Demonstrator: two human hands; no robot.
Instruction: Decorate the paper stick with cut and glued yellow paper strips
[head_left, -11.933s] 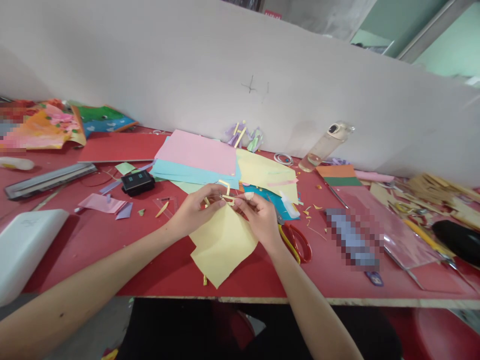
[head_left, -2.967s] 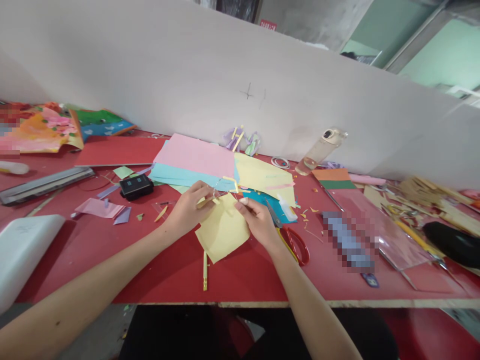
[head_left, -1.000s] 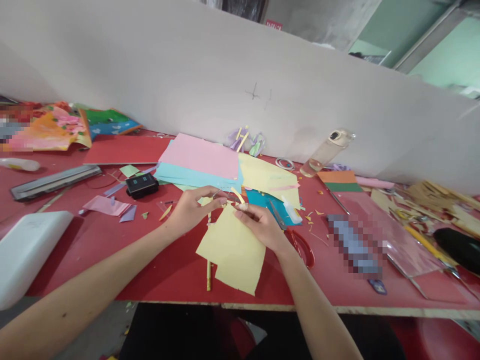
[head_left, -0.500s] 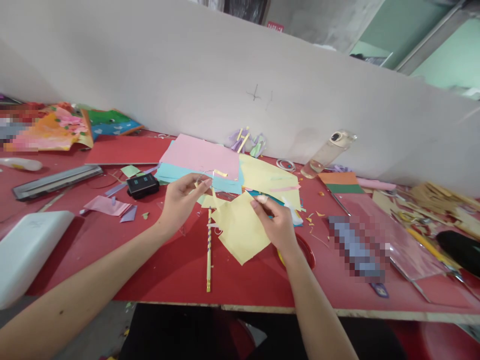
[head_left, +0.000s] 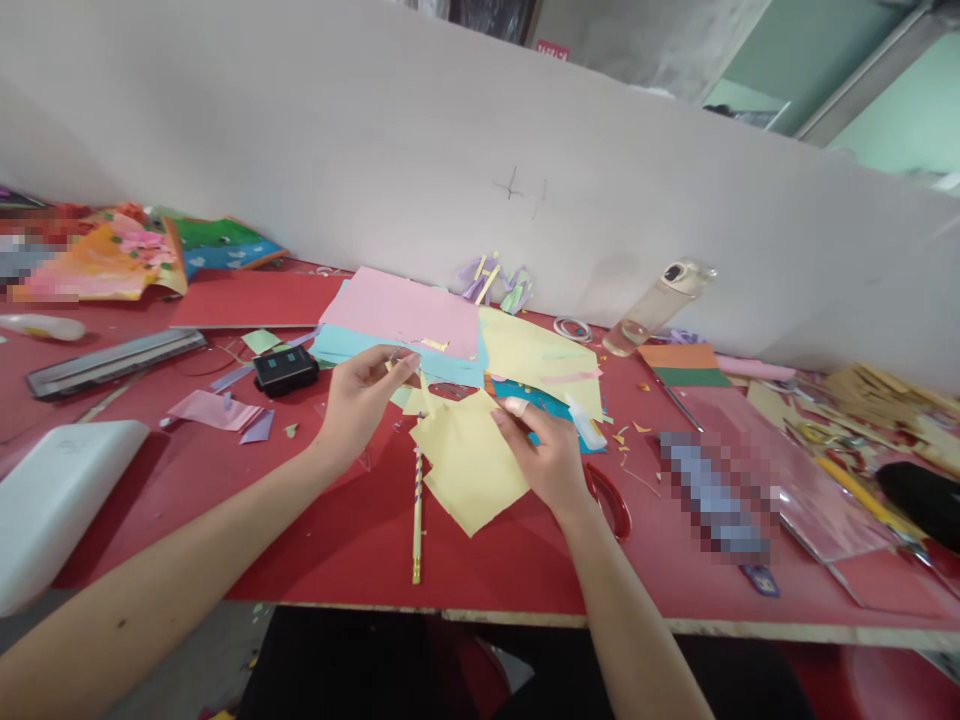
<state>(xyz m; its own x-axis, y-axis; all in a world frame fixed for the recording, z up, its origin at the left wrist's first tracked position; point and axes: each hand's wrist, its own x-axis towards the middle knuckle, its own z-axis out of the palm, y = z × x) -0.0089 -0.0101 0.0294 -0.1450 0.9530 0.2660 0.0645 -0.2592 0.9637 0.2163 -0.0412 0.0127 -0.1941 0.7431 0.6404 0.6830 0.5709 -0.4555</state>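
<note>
A square sheet of pale yellow paper point(head_left: 476, 470) hangs tilted over the red table, its upper right edge pinched in my right hand point(head_left: 546, 450). The fingers and thumb of my left hand point(head_left: 365, 395) are pressed together on a narrow yellow paper strip point(head_left: 424, 392) that reaches down toward the sheet's upper left corner. Whether the strip joins the sheet I cannot tell. Below and left of the sheet lies a striped pencil point(head_left: 417, 525). A red loop-shaped handle point(head_left: 611, 503) sits beside my right wrist.
Pink paper point(head_left: 409, 305), blue paper point(head_left: 360, 350) and another yellow sheet point(head_left: 536, 345) lie behind my hands. A small white bottle point(head_left: 587, 424) is near my right hand; a clear bottle point(head_left: 652, 310) leans at the wall. Left are a black box point(head_left: 286, 371) and a white case point(head_left: 71, 500).
The yellow sheet and my right hand have shifted slightly left and down, showing more of the white bottle and red handle. My left hand stays nearly in place.
</note>
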